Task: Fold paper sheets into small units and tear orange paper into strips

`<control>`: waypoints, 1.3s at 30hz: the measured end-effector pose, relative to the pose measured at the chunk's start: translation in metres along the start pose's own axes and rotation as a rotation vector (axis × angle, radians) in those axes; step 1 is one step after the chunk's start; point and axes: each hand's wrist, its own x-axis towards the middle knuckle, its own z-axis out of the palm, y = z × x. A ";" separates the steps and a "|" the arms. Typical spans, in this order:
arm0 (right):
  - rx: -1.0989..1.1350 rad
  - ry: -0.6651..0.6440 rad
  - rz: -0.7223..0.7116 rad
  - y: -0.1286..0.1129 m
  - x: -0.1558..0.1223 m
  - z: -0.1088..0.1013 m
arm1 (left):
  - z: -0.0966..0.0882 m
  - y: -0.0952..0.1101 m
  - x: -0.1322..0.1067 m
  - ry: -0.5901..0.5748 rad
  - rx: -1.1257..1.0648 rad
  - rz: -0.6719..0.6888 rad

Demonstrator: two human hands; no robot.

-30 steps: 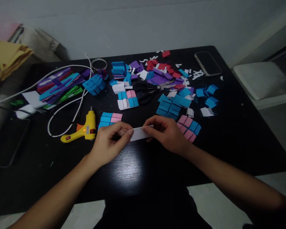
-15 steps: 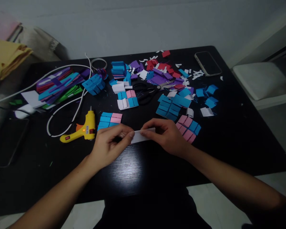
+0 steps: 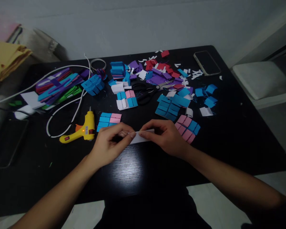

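Both hands pinch a small white paper strip (image 3: 140, 138) just above the black table (image 3: 138, 171), near its front middle. My left hand (image 3: 111, 144) grips the strip's left end between thumb and fingers. My right hand (image 3: 168, 136) grips the right end, fingers curled over it. A blue and pink folded paper block (image 3: 109, 120) lies just behind my left hand. Another pink and blue block (image 3: 187, 128) lies beside my right hand.
A yellow glue gun (image 3: 82, 131) with a lit lamp lies left of my hands, its white cord (image 3: 62, 109) looping back. Black scissors (image 3: 146, 92), scattered coloured paper pieces (image 3: 162, 74), a stack of paper strips (image 3: 58, 86) and a phone (image 3: 207, 63) sit farther back.
The white strip has narrowed between my fingers as both hands pressed it closer together; the hands shifted slightly. Nothing else on the table moved.
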 end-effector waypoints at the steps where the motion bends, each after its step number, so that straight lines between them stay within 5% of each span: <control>1: 0.000 0.004 -0.002 0.000 0.000 -0.001 | -0.001 0.000 0.000 -0.005 -0.007 -0.008; 17: 0.068 0.063 0.049 0.004 0.008 -0.009 | -0.009 0.000 0.003 0.105 0.047 0.025; 28: 0.041 0.060 0.019 0.005 0.007 -0.008 | -0.004 0.002 0.003 0.061 -0.017 -0.026; 39: 0.296 -0.014 0.168 0.004 0.009 -0.004 | -0.004 0.000 0.002 0.140 0.025 -0.010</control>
